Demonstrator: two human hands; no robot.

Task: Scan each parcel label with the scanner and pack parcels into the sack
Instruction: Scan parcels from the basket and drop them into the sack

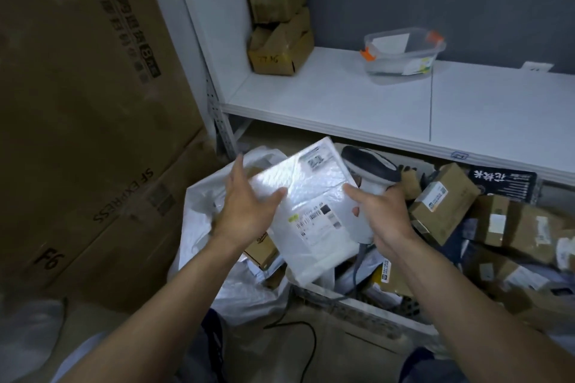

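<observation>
My left hand (249, 205) holds the mailer (311, 196) by its left edge above the sack (202, 196); my right hand (382, 214) grips the scanner (370, 168), handle mostly hidden.

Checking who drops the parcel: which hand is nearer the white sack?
Left. The left hand holds the white mailer over the sack; the right hand grips the scanner farther right, above the loose parcels.

One wide-angle view, worn on the head, faces forward and down. It sits close over the left hand (245, 207) and right hand (384, 214) at centre; shelf (342, 102) at 1 o'clock, boxes (77, 109) at 9 o'clock.
</observation>
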